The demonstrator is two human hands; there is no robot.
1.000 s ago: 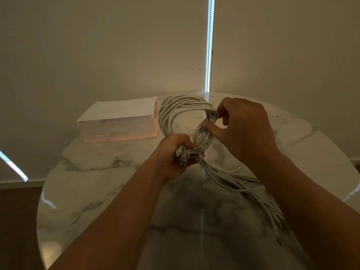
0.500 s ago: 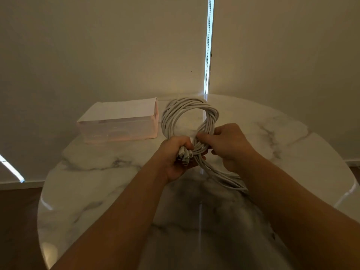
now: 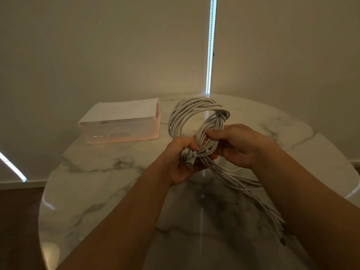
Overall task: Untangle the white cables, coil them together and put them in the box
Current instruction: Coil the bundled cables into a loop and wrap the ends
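A bundle of white cables [image 3: 181,115] forms a round coil held up over the middle of the marble table [image 3: 97,182]. My left hand [image 3: 183,162] grips the coil's bottom, with several plug ends sticking out of the fist. My right hand [image 3: 237,145] holds the right side of the coil, fingers curled round the strands. The loose tail of the cables [image 3: 239,188] runs down to the right under my right forearm. The translucent pinkish box [image 3: 120,131], with a white sheet on top, stands at the table's back left, just left of the coil.
The round table's edge curves close on the left and right. A wall with blinds stands right behind the table, with a bright slit of light in it.
My right hand came down from the coil's top right and closed on the coil's lower right side beside my left hand, laying another loop on the coil. The left hand kept its grip.
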